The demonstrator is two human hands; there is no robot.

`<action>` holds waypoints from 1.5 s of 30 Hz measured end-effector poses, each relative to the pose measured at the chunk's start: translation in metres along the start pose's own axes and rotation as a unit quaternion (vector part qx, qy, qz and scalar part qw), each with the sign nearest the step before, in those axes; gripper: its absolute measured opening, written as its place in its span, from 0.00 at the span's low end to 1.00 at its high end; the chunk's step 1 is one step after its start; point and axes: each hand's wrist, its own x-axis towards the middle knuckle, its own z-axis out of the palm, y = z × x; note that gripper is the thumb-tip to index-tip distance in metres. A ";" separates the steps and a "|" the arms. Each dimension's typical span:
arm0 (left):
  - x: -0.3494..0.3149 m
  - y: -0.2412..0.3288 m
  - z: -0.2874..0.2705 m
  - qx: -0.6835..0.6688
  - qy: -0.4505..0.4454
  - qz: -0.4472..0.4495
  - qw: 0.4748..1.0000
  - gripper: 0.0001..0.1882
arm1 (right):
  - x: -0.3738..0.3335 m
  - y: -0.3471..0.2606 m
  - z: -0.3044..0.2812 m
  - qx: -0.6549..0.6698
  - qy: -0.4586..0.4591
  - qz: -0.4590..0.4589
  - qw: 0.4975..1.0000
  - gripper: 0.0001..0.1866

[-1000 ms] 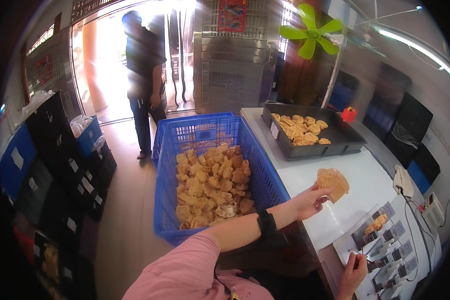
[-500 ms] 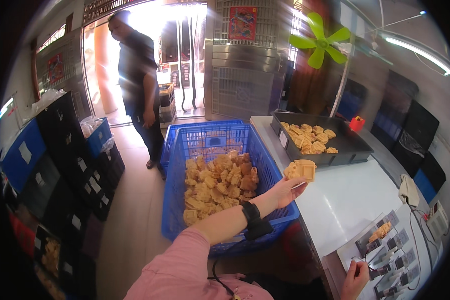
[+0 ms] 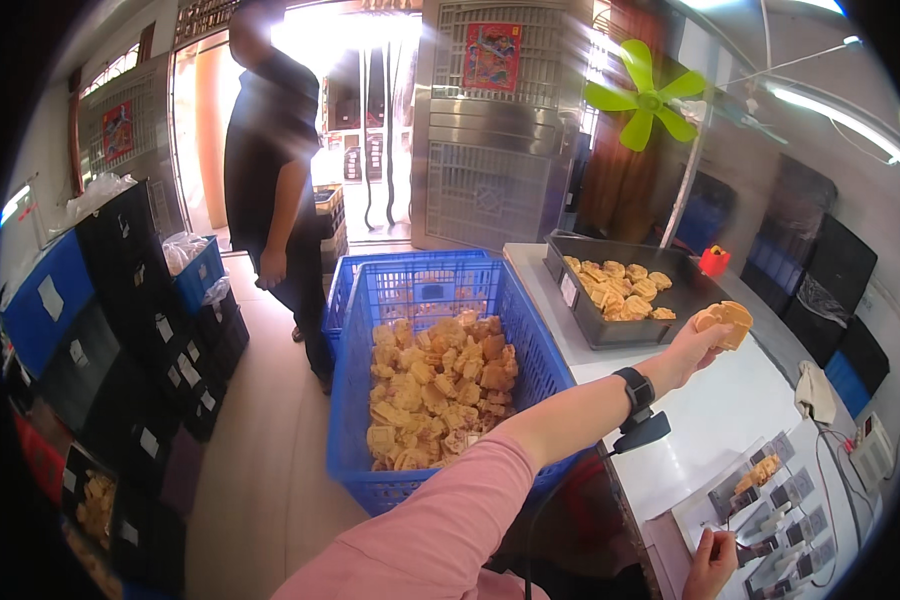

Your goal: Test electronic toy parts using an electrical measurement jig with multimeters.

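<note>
My left hand (image 3: 696, 348) is stretched out to the right, closed on a tan moulded plastic part (image 3: 727, 322) above the right end of the dark tray. Similar tan parts (image 3: 625, 288) lie heaped in that dark tray (image 3: 595, 330). At the lower right, my right hand (image 3: 710, 563) is low beside a fixture with several clamps (image 3: 785, 525); its fingers are curled together, and what they hold is too small to make out. Another tan part (image 3: 758, 473) sits on the fixture. Left of the table, a blue crate (image 3: 345, 400) holds a big pile of tan parts (image 3: 435, 385).
A person (image 3: 270, 150) in dark clothes stands beyond the crate, near the doorway. Dark bins (image 3: 135, 300) are stacked on the left. A green fan (image 3: 650, 98) and a red cup (image 3: 714, 261) are behind the white tabletop (image 3: 675, 420). A grey control box (image 3: 873, 448) sits at right.
My left hand has carried the tan part from above the crate's right edge rightward to the tray's end. The person has stepped nearer. My right hand has hardly moved.
</note>
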 end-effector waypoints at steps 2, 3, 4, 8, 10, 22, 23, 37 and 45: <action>0.003 -0.007 0.007 -0.005 0.021 -0.011 1.000 0.29 | 0.000 0.000 0.001 -0.012 -0.009 -0.003 1.000 0.16; 0.002 -0.008 0.007 -0.006 0.015 0.001 1.000 0.29 | 0.000 -0.001 0.001 -0.010 -0.010 -0.003 1.000 0.16; 0.000 -0.009 0.007 0.009 0.016 -0.008 1.000 0.30 | 0.000 -0.001 0.001 -0.011 -0.003 -0.009 1.000 0.15; -0.017 -0.006 -0.005 0.042 0.019 -0.013 0.999 0.31 | 0.000 -0.006 0.000 0.000 -0.017 -0.019 1.000 0.14; -0.028 -0.005 -0.013 0.047 0.004 0.000 0.999 0.31 | 0.000 -0.009 -0.001 -0.001 -0.024 -0.012 1.000 0.14; -0.101 -0.015 -0.116 0.071 0.194 0.063 0.976 0.30 | -0.002 -0.015 -0.001 0.013 -0.020 -0.015 1.000 0.10; -0.110 -0.017 -0.120 0.072 0.184 0.074 0.977 0.30 | -0.002 -0.015 0.000 0.006 -0.015 -0.021 1.000 0.09; -0.196 -0.123 -0.097 0.281 0.217 0.208 0.911 0.20 | -0.001 0.003 0.013 0.049 0.019 -0.032 0.998 0.04; -0.185 -0.090 -0.063 0.152 0.186 0.267 0.933 0.21 | -0.003 -0.003 0.010 0.043 0.031 -0.026 0.998 0.03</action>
